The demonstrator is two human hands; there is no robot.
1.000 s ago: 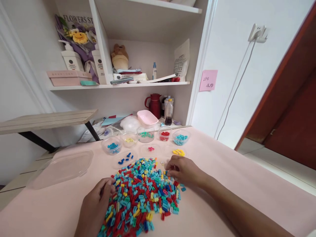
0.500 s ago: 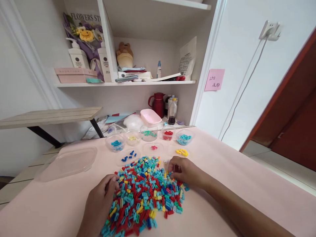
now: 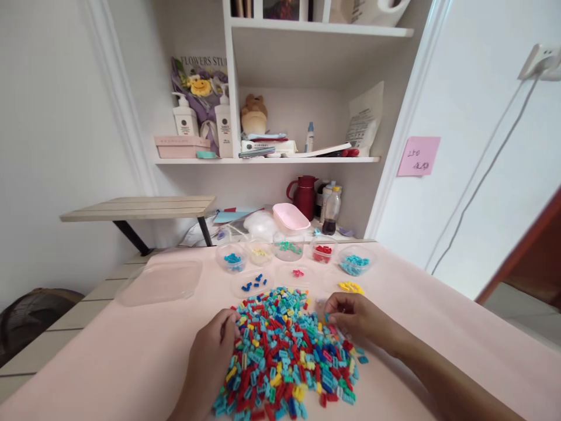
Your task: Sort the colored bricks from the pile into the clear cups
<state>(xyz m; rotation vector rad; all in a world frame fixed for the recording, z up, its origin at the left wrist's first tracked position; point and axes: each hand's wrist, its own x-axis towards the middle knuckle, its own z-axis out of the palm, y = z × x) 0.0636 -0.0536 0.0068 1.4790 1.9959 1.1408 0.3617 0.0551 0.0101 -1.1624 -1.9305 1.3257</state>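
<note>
The right hand [image 3: 350, 314] has its grip narrowed, thumb close to the fingertips; a small blue brick [image 3: 326, 317] shows right at the tips, but whether it is pinched or only lies there I cannot tell. The left hand [image 3: 215, 340] rests with fingers curled and thumb near them; whether anything is inside that grip I cannot tell.

The brick pile [image 3: 284, 356] lies between the two hands on the pink worktop [image 3: 131, 356]. From the right grip it spreads to the left and toward the person; from the left grip, to the right. Both hands meet its edges, the right at the far right side, the left at the left side, so neither is clearly nearer. The bricks point every way, with no shared long axis.

Beyond the pile, yellow bricks [image 3: 351, 287] sit just past the right hand; dark blue bricks [image 3: 254, 283] and pink bricks [image 3: 298, 273] lie on see-through lids, with a row of see-through tubs behind.

On the wall, a pink note [image 3: 419, 156] reads "250", the script under it unclear. On the shelf, the bouquet wrap [image 3: 204, 61] shows "FLOWERS STU", cut off by the divider. Print on the pump bottles [image 3: 185, 120] and white bag [image 3: 364, 120] is too small to read.
</note>
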